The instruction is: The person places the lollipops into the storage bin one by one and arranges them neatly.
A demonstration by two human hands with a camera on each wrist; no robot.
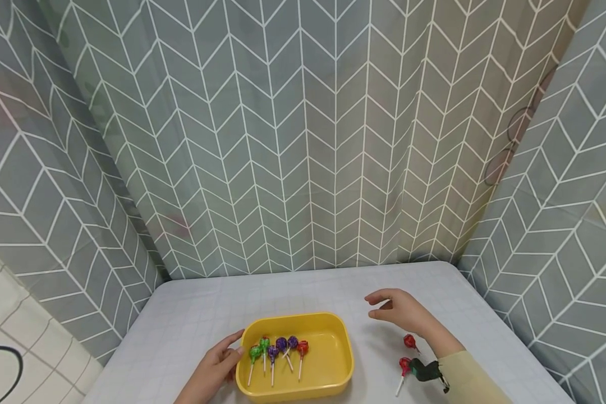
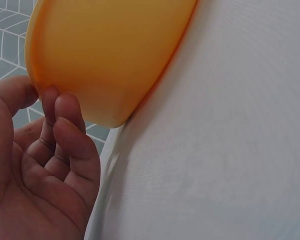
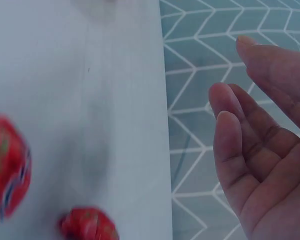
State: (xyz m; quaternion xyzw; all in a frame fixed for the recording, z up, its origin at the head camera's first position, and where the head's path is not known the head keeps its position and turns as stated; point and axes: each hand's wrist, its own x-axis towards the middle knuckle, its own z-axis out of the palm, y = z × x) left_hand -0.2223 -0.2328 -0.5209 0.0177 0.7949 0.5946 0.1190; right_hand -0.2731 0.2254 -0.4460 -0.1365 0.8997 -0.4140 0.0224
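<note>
A yellow tray (image 1: 340, 342) stands near the table's front edge. Several wrapped lollipops lie in it: green (image 1: 255, 353), purple (image 1: 281, 344) and one red (image 1: 302, 348). My left hand (image 1: 221, 359) holds the tray's left end, thumb at the rim and fingertips (image 2: 65, 117) against the outer wall (image 2: 105, 55). My right hand (image 1: 384, 307) hovers right of the tray, fingers relaxed and empty; its palm (image 3: 260, 150) shows in the right wrist view. Two red lollipops (image 1: 409, 341) (image 1: 404, 366) lie on the table under my right forearm, blurred in the right wrist view (image 3: 7, 170) (image 3: 87, 225).
The pale table (image 1: 283, 292) is closed in at the back and both sides by a grey herringbone curtain (image 1: 303, 140). A dark wrist strap (image 1: 426, 370) sits on my right forearm. The table's right edge (image 3: 165, 125) runs close to the right hand.
</note>
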